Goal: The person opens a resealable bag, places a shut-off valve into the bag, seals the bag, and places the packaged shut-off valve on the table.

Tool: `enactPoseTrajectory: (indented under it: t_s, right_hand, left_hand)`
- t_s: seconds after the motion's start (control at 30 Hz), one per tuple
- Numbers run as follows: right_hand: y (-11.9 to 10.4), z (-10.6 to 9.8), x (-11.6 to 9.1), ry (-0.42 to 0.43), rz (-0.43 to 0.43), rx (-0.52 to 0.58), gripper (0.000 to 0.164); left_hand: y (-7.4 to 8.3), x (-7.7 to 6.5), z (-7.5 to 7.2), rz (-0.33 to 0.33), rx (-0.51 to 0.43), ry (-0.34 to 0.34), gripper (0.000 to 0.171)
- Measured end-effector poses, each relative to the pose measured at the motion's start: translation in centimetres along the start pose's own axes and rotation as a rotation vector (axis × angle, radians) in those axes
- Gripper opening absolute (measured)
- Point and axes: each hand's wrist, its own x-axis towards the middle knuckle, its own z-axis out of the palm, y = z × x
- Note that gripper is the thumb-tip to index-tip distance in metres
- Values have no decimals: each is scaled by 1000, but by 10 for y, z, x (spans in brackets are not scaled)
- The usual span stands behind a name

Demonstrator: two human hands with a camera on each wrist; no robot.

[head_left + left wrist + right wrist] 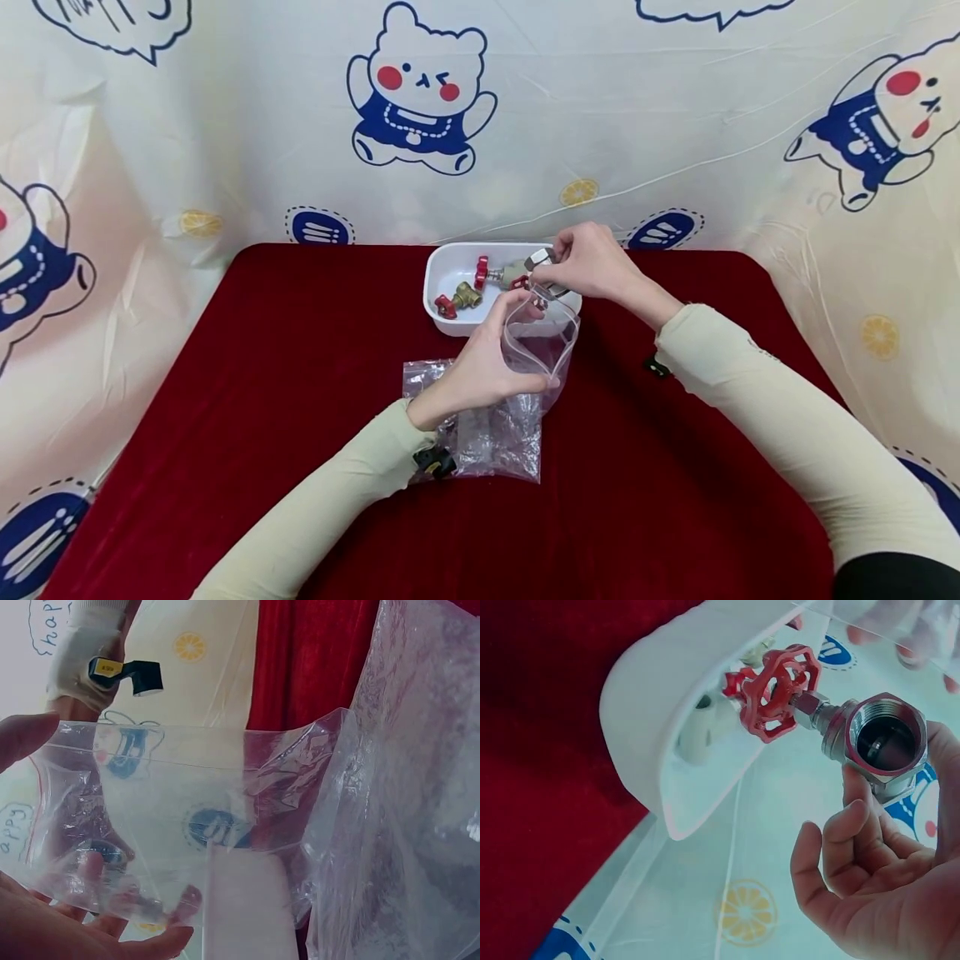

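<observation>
Bagging a valve seems to be the step in hand, worked above a red cloth (315,375) that covers the table. Near its far edge sits a white tub (452,326); closer to the person lies flat clear plastic (517,462). Between them, the left hand (489,364) holds up a clear bag (285,765), thumb at the near part of the mouth and fingers at the far part, so the mouth gapes. The right hand (596,262) pinches a steel valve (855,735) by its body, above the tub's right end and near the bag's mouth. A grey valve (513,273) and a brass valve (467,294) lie in the tub, so at least 2 valves look unpacked. The steel valve's red handwheel (782,700) points toward the tub.

The next move probably calls for the left hand to hold the mouth wide while the right lowers the valve through it, without the handwheel snagging the film.

How many layers the flat plastic has, I cannot tell. The raised bag's lower end is hard to trace through the clear film. In the head view, fingers hide part of the steel valve, and whether it touches the bag's rim is unclear.
</observation>
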Motion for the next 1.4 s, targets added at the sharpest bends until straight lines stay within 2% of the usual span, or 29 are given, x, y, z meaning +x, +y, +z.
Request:
enactPoseTrajectory:
  t_s: [0.37,0.9,1.07,1.4]
  right_hand:
    - [-10,-23,-9,32,31,-9,37]
    - [-32,-56,-22,83,97,-73,38]
    - [-40,-66,-25,81,125,-52,36]
    - [-49,-83,-32,133,103,-69,37]
  left_hand:
    - [-1,2,4,26,7,0,102]
    - [-1,2,5,-1,7,-3,102]
    - [0,2,4,0,10,-1,102]
    - [-2,4,2,21,1,-1,101]
